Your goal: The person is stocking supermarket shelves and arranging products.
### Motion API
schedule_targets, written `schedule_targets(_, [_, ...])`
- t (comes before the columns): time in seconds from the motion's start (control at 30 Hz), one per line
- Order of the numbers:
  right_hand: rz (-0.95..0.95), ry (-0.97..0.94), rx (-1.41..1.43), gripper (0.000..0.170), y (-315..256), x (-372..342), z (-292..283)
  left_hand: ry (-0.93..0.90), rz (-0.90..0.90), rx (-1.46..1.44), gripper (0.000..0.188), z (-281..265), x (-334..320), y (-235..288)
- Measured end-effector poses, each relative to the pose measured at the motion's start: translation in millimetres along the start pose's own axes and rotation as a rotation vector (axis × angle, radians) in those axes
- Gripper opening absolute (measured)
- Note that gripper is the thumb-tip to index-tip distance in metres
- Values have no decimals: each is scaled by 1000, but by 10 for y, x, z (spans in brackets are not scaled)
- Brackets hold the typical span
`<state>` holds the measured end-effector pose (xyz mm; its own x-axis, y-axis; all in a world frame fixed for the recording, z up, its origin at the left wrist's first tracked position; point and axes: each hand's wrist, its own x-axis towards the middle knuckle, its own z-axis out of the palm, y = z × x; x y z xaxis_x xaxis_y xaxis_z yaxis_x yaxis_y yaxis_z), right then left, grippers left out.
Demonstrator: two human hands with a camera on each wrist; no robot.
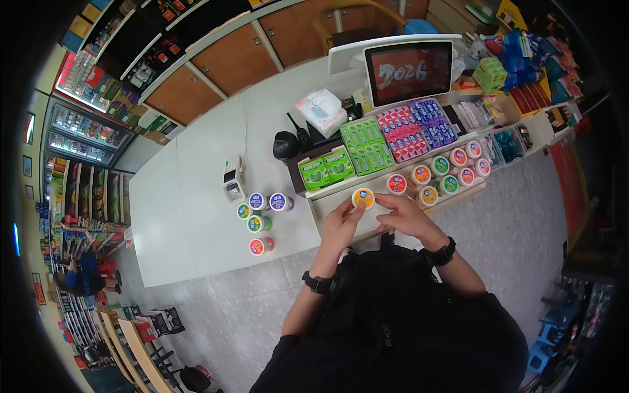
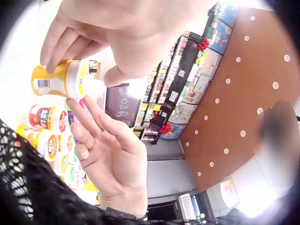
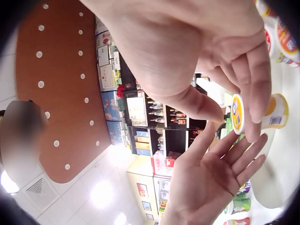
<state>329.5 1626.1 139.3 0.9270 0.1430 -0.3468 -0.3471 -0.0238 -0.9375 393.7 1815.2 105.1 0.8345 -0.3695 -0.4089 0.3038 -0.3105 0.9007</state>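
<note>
A tub with a yellow-orange lid stands at the counter's front edge, between both hands. In the left wrist view, fingers of my left hand touch the yellow side of the tub, thumb held apart. Fingertips of my right hand are at the lid's edge, palm showing. The right wrist view has my right hand with its fingers extended beside the tub, partly covering it. My left hand spreads its fingers there. Neither hand is curled round the tub.
Several lidded tubs stand right of the hands. On the left are purple-, green- and red-lidded tubs and a card terminal. Behind are green boxes, pink and purple packs, tissues and a screen.
</note>
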Motion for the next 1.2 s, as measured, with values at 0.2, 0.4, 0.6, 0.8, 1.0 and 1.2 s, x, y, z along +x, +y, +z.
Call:
schedule_targets(0.2, [65, 49, 85, 59, 273, 68, -143, -134, -20, -102, 59, 217, 224, -174])
schedule_targets(0.4, [117, 53, 67, 59, 331, 131, -176, -112, -44, -166, 62, 297, 275, -244])
schedule_targets(0.6, [152, 79, 34, 61, 313, 142, -192, -183, -56, -144, 70, 253, 335, -237])
schedule_targets(0.8, [63, 189, -179, 55, 374, 132, -174, -9, 40, -13, 65, 101, 114, -280])
schedule_targets(1.0, [85, 53, -86, 55, -27, 250, 152, 218, 34, -224, 40, -521, -455, -260])
schedule_targets(1.2, [-85, -159, -257, 50, -156, 734, 920, 754, -26, -244, 39, -1286, -856, -708])
